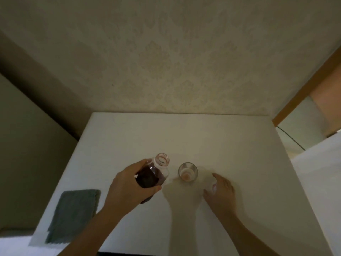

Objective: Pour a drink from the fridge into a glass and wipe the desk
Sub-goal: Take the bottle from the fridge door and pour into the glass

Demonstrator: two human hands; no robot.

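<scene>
Our left hand [129, 183] grips the uncapped clear plastic bottle of dark drink [153, 174]; our right hand [221, 191] curls around something small and pale beside the short clear glass [188, 171] on the white desk [230, 145].

One worktop [230, 145], white and square, carries the lot: one open bottle [154, 172] of dark drink, one small clear glass [188, 171] and one grey folded cloth [73, 215]. Two hands are over it, the left hand [129, 185] wrapped round the bottle and the right hand [220, 191] lying beside the glass with one small pale thing, perhaps a cap, under its fingers, too blurred to name for sure. That makes one of each kind and a pair of hands.
</scene>
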